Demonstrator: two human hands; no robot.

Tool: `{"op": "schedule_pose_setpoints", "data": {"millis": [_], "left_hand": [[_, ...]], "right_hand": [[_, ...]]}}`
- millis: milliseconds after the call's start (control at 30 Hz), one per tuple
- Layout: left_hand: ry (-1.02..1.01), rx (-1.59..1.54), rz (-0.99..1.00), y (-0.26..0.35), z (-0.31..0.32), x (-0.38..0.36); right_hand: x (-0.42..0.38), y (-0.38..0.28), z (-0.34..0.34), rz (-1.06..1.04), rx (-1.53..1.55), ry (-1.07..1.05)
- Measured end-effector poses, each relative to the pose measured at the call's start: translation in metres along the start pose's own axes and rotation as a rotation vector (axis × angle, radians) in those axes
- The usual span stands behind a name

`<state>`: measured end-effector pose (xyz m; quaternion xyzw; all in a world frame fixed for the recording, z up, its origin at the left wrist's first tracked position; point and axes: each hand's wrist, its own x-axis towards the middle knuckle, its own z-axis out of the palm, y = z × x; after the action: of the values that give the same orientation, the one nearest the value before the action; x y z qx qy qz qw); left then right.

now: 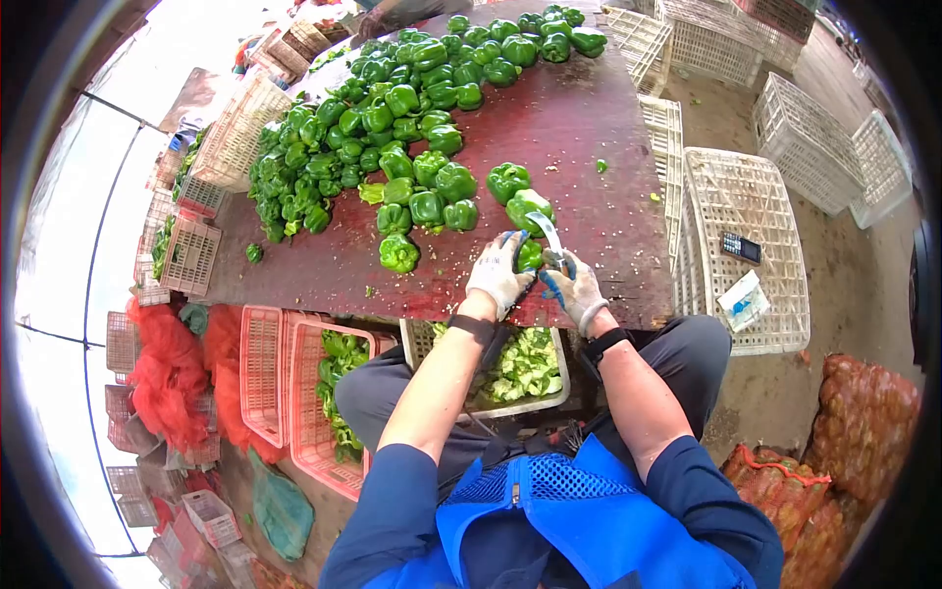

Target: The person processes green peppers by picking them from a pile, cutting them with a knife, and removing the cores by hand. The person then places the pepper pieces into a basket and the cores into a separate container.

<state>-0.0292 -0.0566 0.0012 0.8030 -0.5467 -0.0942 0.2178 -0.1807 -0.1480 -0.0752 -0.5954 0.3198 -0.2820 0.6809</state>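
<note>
Both my hands wear white gloves with blue on the fingers and meet at the table's near edge. My left hand (499, 270) is closed around the side of a green bell pepper (529, 255). In my right hand (577, 287) is a knife with a curved pale blade (547, 230), its tip pointing up and away from me. The handle is hidden by the fingers. Just beyond the blade lie two more green peppers (508, 182), and a small group of peppers (426, 207) sits left of them.
A big pile of peppers (378, 118) covers the far left of the red table (589, 118). Below its edge, a crate holds pale green pieces (525, 365); a pink crate (312, 432) stands left. On a white crate (702, 182) lie a phone (741, 247) and a packet (745, 300).
</note>
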Motion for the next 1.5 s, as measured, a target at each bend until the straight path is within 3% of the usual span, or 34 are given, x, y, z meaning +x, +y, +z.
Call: {"op": "schedule_pose_setpoints", "data": {"millis": [100, 167, 200, 367, 400, 633, 733, 767, 900, 967, 1000, 1100, 1133, 1167, 1367, 1467, 1500], "left_hand": [[0.043, -0.02, -0.021, -0.001, 0.005, 0.0], [0.181, -0.184, -0.099, -0.003, 0.004, -0.006], [0.179, -0.25, -0.174, 0.001, -0.001, -0.011], [0.259, -0.558, -0.26, -0.016, 0.009, -0.033], [0.32, -0.346, -0.218, -0.013, 0.007, -0.036], [0.364, -0.283, -0.225, -0.011, 0.006, -0.031], [0.358, -0.514, -0.379, -0.011, 0.0, -0.027], [0.363, -0.817, -0.524, -0.059, 0.039, -0.022], [0.42, -0.904, -0.536, -0.054, 0.022, -0.02], [0.465, -1.27, -0.731, -0.058, 0.016, -0.023], [0.468, -1.275, -0.729, -0.053, 0.012, -0.024], [0.304, -0.808, -0.543, -0.036, 0.0, -0.025], [0.256, -0.786, -0.516, -0.025, -0.001, -0.029], [0.243, -0.425, -0.405, -0.019, -0.001, -0.032], [0.291, -0.826, -0.568, -0.047, 0.025, -0.023], [0.392, -1.254, -0.707, -0.036, 0.013, -0.024], [0.394, -1.225, -0.735, -0.037, 0.008, -0.021]], "right_hand": [[-0.002, 0.001, 0.002, -0.01, 0.037, 0.027], [-0.012, -0.021, 0.0, 0.078, -0.396, 0.05], [-0.019, -0.045, 0.0, 0.024, -0.567, 0.006], [-0.026, -0.036, 0.013, 0.017, -0.711, -0.129], [-0.026, -0.04, 0.015, 0.028, -0.746, -0.145], [-0.022, -0.051, 0.028, 0.049, -0.907, -0.156], [-0.023, -0.051, 0.032, 0.082, -0.989, -0.202], [-0.024, -0.054, 0.032, 0.116, -1.037, -0.249], [-0.04, -0.072, 0.018, 0.115, -1.024, -0.341], [-0.045, -0.078, 0.011, 0.191, -1.041, -0.367], [-0.047, -0.071, 0.01, 0.168, -1.047, -0.377], [-0.048, -0.059, 0.012, 0.136, -1.058, -0.363], [-0.047, -0.059, 0.013, 0.148, -1.052, -0.35], [-0.046, -0.058, 0.015, 0.146, -1.048, -0.353], [-0.056, -0.063, 0.012, 0.114, -1.039, -0.389], [-0.06, -0.072, 0.002, 0.117, -1.012, -0.413], [-0.061, -0.075, -0.001, 0.139, -1.009, -0.449]]}}
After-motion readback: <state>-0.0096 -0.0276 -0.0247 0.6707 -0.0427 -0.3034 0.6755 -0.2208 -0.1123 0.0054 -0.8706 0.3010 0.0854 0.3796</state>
